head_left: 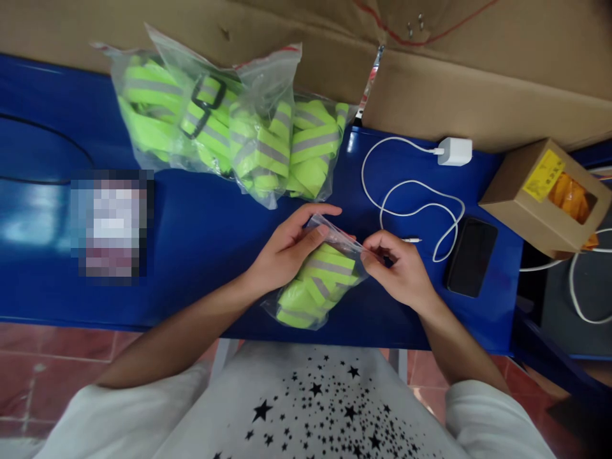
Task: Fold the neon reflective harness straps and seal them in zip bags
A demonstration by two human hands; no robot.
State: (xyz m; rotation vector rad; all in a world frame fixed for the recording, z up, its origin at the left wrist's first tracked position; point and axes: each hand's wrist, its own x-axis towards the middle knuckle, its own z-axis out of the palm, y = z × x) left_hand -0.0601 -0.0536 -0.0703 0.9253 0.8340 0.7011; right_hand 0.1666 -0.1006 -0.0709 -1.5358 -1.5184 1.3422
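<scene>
A clear plastic bag (313, 287) holding a folded neon-yellow band with grey reflective stripes lies on the blue table (201, 255) in front of me. My left hand (287, 248) grips the bag's open top edge from the left, fingers curled over it. My right hand (399, 268) pinches the same top edge at its right end. Both hands are closed on the bag's mouth.
Several more bagged neon bands (224, 127) are piled at the back. A white charger (454, 151) with its cable, a black phone (471, 256) and a brown carton (545, 194) with a window sit to the right. Cardboard (478, 95) lines the far edge.
</scene>
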